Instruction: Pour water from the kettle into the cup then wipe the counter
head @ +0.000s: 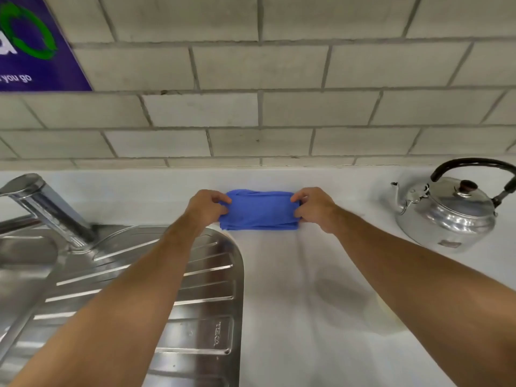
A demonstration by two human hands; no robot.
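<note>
Left of the kettle (446, 210), both hands' fingers (220, 203) pinch the folded cloth (259, 210); wiping the worktop (279, 303) seems underway, sweeping strokes next.

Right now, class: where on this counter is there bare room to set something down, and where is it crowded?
Bare counter lies between the drainboard and the right forearm, nearer than the blue cloth. Another patch sits between the right hand and the kettle. Crowded: the back middle, where the left hand and right hand grip the cloth.
</note>
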